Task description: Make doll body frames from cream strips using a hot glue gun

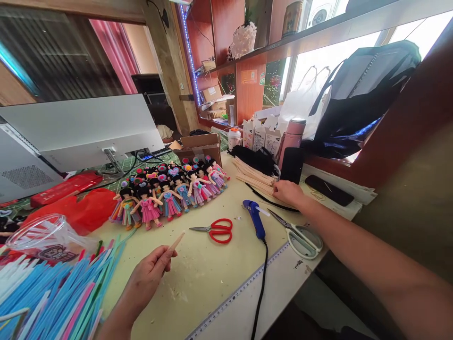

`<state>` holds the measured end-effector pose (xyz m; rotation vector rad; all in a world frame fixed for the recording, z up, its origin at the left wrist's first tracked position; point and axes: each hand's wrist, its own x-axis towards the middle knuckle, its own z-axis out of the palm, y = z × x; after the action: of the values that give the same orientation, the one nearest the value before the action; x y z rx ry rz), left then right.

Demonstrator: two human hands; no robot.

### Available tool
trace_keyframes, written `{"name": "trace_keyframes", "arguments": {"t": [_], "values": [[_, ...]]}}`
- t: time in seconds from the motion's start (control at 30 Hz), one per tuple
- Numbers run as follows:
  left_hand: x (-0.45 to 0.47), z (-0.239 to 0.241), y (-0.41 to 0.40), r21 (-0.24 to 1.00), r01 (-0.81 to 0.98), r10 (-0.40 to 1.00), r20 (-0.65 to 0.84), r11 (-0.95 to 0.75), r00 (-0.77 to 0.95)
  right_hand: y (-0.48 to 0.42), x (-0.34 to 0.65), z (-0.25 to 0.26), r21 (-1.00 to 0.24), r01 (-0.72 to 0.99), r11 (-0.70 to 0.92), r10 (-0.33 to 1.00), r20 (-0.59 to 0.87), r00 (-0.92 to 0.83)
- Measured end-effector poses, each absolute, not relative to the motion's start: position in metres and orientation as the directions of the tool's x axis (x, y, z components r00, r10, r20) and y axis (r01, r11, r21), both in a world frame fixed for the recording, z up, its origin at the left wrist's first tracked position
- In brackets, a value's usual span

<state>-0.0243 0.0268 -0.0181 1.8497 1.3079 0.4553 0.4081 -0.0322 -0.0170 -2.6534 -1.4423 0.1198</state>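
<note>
My left hand (150, 274) is closed in a pinch on a thin wooden stick (176, 242), held above the pale yellow table (198, 278). My right hand (288, 192) reaches far right, resting on a pile of wooden sticks (255, 178), fingers curled; what they grip is hidden. Between the hands lie red-handled scissors (216, 230), a blue glue gun (255, 218) with a black cord, and white-handled scissors (299, 236). Rows of small dolls in pink and blue dresses (173, 191) lie behind the scissors.
Blue and pink pipe cleaners (53, 297) are heaped at the lower left beside a clear plastic jar (46, 236) and a red bag (85, 210). A white monitor (78, 130) stands at the back left. A cardboard box (200, 146), pink bottle (292, 137), black phone (292, 165) and black bag (361, 94) sit at the back right.
</note>
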Motion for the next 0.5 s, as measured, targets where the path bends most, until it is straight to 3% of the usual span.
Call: {"name": "trace_keyframes", "arguments": {"t": [0.2, 0.5], "values": [[-0.022, -0.015, 0.023, 0.784, 0.602, 0.905, -0.136, -0.150, 0.404, -0.026, 0.423, -0.016, -0.300, 0.778, -0.552, 0.825, -0.059, 0.562], [-0.021, -0.013, 0.022, 0.810, 0.567, 0.907, -0.118, -0.147, 0.404, -0.031, 0.425, 0.009, -0.777, 0.510, -0.368, 0.864, -0.082, 0.497]]}}
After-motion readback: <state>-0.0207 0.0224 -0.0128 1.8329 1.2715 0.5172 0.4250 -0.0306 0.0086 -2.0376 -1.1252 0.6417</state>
